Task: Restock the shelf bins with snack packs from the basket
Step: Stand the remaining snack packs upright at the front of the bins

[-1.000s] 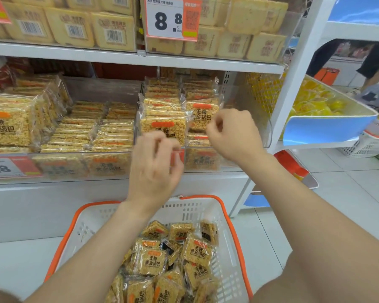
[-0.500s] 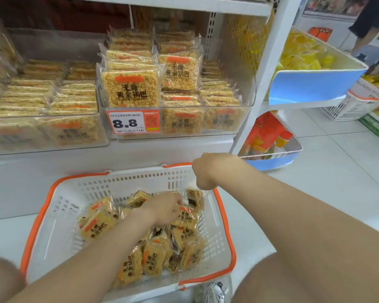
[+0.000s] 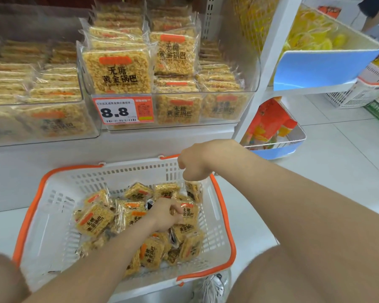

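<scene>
A white basket with an orange rim [image 3: 123, 171] stands on the floor below the shelf and holds several square snack packs [image 3: 94, 221] of golden puffed rice. My left hand [image 3: 164, 215] is down among them, its fingers curled on one snack pack [image 3: 189, 212] near the basket's right side. My right hand [image 3: 193, 165] hangs over the far right corner of the rim with fingers curled downward; what they touch is hidden. Above, a clear shelf bin [image 3: 253, 79] is stacked with the same packs, some upright at the front.
A red 8.8 price tag [image 3: 123, 110] is on the bin's front. Another clear bin [image 3: 90, 119] of packs stands to the left. Right of the white shelf post [image 3: 263, 62] are a blue bin [image 3: 319, 68] and a lower tray [image 3: 293, 145]. My shoe [image 3: 210, 287] is beside the basket.
Both hands came down from the shelf bin to the basket. My left hand went in among the packs and closed on one; my right hand stopped at the far right rim.
</scene>
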